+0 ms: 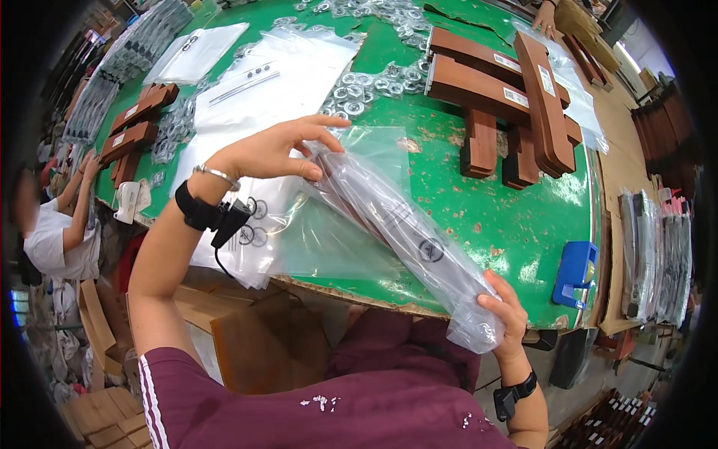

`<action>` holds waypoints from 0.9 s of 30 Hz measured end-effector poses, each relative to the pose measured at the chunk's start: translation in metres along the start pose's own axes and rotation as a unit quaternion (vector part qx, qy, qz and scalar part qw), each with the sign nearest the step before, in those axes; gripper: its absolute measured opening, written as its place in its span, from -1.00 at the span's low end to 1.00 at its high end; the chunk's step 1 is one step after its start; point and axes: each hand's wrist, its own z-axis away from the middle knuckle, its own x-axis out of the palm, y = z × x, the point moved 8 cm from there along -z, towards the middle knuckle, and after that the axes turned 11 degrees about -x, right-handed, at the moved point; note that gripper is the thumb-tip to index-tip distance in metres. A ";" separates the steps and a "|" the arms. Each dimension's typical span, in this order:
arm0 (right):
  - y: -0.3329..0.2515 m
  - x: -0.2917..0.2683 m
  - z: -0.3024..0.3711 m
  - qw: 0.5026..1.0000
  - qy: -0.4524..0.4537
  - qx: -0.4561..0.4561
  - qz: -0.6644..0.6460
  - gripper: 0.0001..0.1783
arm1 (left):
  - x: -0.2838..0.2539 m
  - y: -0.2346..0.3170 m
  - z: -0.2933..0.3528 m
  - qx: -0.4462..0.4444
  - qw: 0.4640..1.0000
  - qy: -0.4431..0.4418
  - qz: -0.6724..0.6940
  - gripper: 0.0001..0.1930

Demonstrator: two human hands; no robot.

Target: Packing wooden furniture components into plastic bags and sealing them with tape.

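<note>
A long reddish-brown piece [404,217] in a clear plastic bag lies slantwise over the front edge of the green table [516,247]. At its far end my left hand [288,150] grips the bagged piece, thumb on one side and fingers curled over the other. My right hand [508,310] is closed round the near end, where the plastic bunches up. Beneath the piece and to its left spreads a loose clear bag [336,239]. Several white printed plastic bags [277,82] lie in a pile beyond my left hand.
Brown wooden parts [486,82] are stacked crosswise at the far right, with a blue tape dispenser [574,273] nearer me. Small bagged ring-shaped parts [359,90] cover the far middle. A co-worker [63,232] stands at the left; another person's hand [546,19] shows at the far right.
</note>
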 end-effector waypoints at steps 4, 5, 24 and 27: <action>-0.008 0.002 0.002 0.999 -0.025 -0.038 0.026 -0.60 | 0.004 -0.005 -0.013 -0.030 0.997 -0.065 0.041 -0.26; -0.011 0.003 0.004 0.998 -0.031 -0.048 0.037 -0.61 | 0.005 -0.009 -0.016 -0.048 0.991 -0.076 0.094 -0.25; -0.048 -0.010 -0.014 0.923 -0.099 -0.245 0.281 -0.81 | 0.008 -0.003 0.002 -0.024 0.791 0.448 0.415 -0.63; -0.045 -0.013 -0.015 0.918 -0.093 -0.240 0.303 -0.82 | 0.000 0.001 0.006 -0.007 0.756 0.480 0.445 -0.63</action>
